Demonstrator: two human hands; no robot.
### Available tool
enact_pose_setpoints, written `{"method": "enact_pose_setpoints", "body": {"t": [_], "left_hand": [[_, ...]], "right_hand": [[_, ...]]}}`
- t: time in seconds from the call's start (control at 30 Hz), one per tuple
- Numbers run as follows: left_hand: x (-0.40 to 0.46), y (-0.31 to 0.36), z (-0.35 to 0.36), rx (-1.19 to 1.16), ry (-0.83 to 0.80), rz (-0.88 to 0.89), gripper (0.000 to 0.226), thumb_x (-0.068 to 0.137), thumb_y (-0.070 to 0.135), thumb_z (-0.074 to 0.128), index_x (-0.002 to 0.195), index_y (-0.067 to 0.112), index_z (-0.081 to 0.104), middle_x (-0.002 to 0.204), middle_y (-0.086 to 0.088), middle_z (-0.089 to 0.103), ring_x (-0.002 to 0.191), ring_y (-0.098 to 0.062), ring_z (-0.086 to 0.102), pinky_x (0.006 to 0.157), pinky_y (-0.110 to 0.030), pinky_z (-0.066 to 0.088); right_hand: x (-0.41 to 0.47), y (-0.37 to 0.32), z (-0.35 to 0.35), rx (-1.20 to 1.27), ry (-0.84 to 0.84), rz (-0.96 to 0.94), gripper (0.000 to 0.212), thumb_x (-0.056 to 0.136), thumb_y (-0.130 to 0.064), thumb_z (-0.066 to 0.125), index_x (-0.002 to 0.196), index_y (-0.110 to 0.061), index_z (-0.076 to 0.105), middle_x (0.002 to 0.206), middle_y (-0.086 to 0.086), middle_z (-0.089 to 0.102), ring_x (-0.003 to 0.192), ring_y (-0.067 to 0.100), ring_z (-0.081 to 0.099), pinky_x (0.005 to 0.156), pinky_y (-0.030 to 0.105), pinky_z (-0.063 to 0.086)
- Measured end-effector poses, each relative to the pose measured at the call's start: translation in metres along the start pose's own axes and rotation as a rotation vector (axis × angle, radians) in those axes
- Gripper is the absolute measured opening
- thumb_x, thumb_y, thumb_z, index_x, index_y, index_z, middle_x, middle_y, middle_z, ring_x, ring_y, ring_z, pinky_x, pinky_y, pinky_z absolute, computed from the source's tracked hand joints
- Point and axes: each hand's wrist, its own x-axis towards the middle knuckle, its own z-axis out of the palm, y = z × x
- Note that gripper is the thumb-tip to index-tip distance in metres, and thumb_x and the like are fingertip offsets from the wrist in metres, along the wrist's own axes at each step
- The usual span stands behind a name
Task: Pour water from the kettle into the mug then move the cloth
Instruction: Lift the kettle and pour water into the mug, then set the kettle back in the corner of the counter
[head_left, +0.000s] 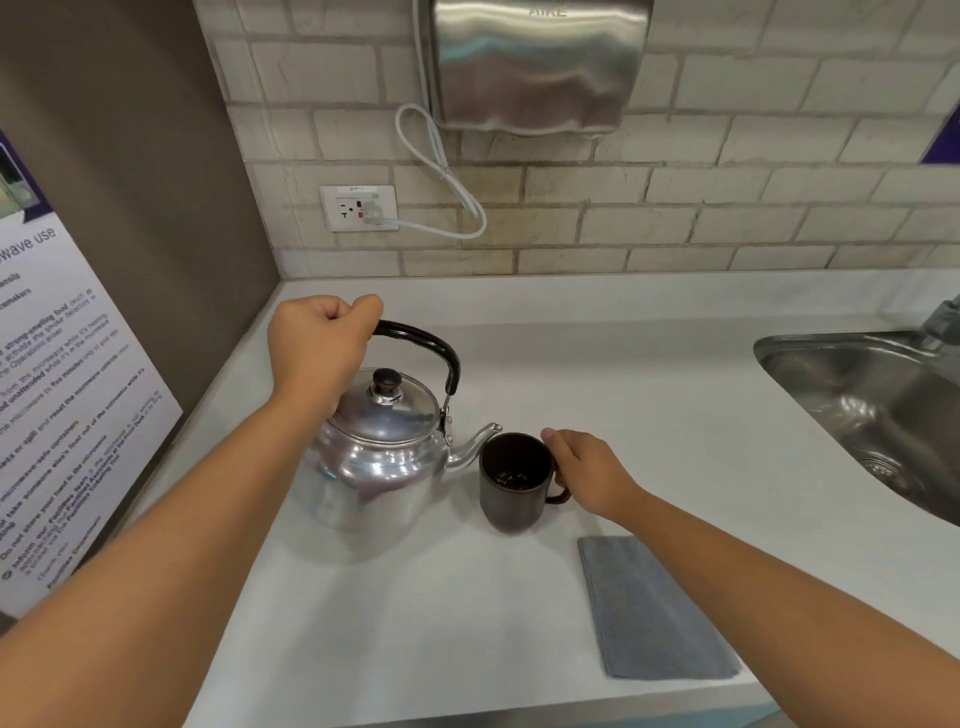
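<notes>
Our left hand (322, 343) grips the black handle of the shiny metal kettle (379, 457) near the white counter's (649, 395) left edge. Our right hand (582, 475) holds the dark brown mug's (514, 483) handle; the folded grey cloth (654, 610) lies toward the front edge.

Two bare forearms (no sleeves, no jewellery)

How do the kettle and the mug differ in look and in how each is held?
The kettle is shiny silver metal, lidded and the larger; the mug is dark, matte and open-topped. The left hand fists the kettle's overhead handle; the right hand steadies the mug by its side handle. Both are on the white counter.
</notes>
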Motion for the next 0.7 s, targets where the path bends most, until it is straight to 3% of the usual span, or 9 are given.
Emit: {"method": "enact_pose_setpoints", "body": {"t": [0.23,0.4,0.47,0.57,0.63,0.7], "left_hand": [[0.018,-0.018,-0.015,-0.124,0.095,-0.092,0.037,0.068,0.023,0.061,0.060,-0.011,0.049,0.034,0.011,0.017,0.036,-0.008,0.019,0.034,-0.015,0.021],[0.039,-0.036,-0.023,-0.177,0.116,-0.186,0.029,0.065,0.030,0.060,0.049,0.010,0.046,0.038,0.010,0.022,0.042,-0.011,0.023,0.037,-0.017,0.022],[0.050,-0.046,-0.024,-0.190,0.137,-0.203,0.026,0.067,0.030,0.060,0.054,0.010,0.051,0.041,0.007,0.026,0.047,-0.013,0.026,0.039,-0.019,0.024],[0.069,-0.061,-0.022,-0.219,0.151,-0.221,0.026,0.070,0.030,0.060,0.052,0.012,0.051,0.046,0.004,0.030,0.050,-0.015,0.030,0.044,-0.023,0.026],[0.084,-0.073,-0.019,-0.241,0.147,-0.235,0.027,0.072,0.029,0.061,0.051,0.015,0.050,0.048,0.001,0.031,0.050,-0.015,0.031,0.045,-0.024,0.027],[0.098,-0.086,-0.016,-0.251,0.135,-0.246,0.028,0.073,0.028,0.061,0.051,0.015,0.049,0.046,0.003,0.031,0.048,-0.014,0.031,0.044,-0.024,0.026]], "right_hand": [[0.030,-0.072,-0.025,0.074,0.103,-0.155,0.038,0.097,-0.036,0.039,0.078,-0.009,0.058,0.078,0.000,0.062,0.077,0.018,0.058,0.068,0.022,0.042],[0.066,-0.157,-0.004,0.166,-0.036,-0.377,0.026,0.092,-0.043,0.048,0.100,-0.021,0.061,0.095,-0.009,0.064,0.087,0.004,0.058,0.072,0.009,0.043],[0.082,-0.177,0.011,0.120,-0.087,-0.443,0.030,0.091,-0.042,0.051,0.108,-0.019,0.060,0.102,-0.005,0.065,0.091,0.007,0.059,0.078,0.011,0.044],[0.104,-0.192,0.033,0.031,-0.126,-0.493,0.027,0.092,-0.039,0.053,0.103,-0.015,0.061,0.089,0.002,0.065,0.080,0.015,0.060,0.071,0.025,0.047],[0.120,-0.195,0.045,0.007,-0.121,-0.507,0.023,0.092,-0.038,0.052,0.096,-0.017,0.060,0.074,0.000,0.061,0.066,0.013,0.055,0.061,0.024,0.044],[0.136,-0.195,0.056,-0.010,-0.111,-0.500,0.022,0.093,-0.037,0.051,0.095,-0.018,0.060,0.071,-0.001,0.059,0.063,0.012,0.053,0.059,0.026,0.043]]}}
